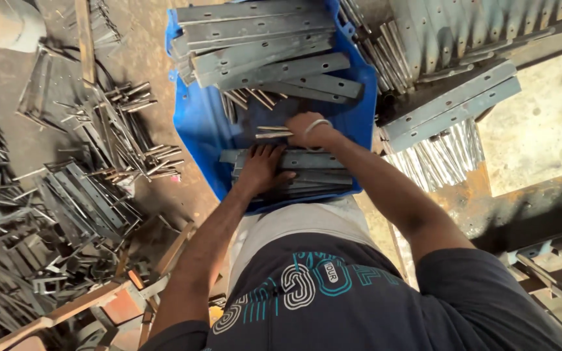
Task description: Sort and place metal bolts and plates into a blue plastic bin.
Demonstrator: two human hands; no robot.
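A blue plastic crate [200, 123] holds flat grey metal strips with holes. My left hand [263, 168] lies flat, fingers spread, on a low stack of strips [317, 170] at the crate's near end. My right hand [307, 130], with a metal bangle on the wrist, is closed on a few thin metal pieces [271, 132] that stick out to the left. A taller pile of long strips [261, 45] fills the far end of the crate.
Heaps of bent metal brackets and strips [92, 182] cover the floor at left. Long perforated bars [450, 107] and shiny thin rods [440, 159] lie right of the crate. A rusty metal surface [521, 208] and frame are at right.
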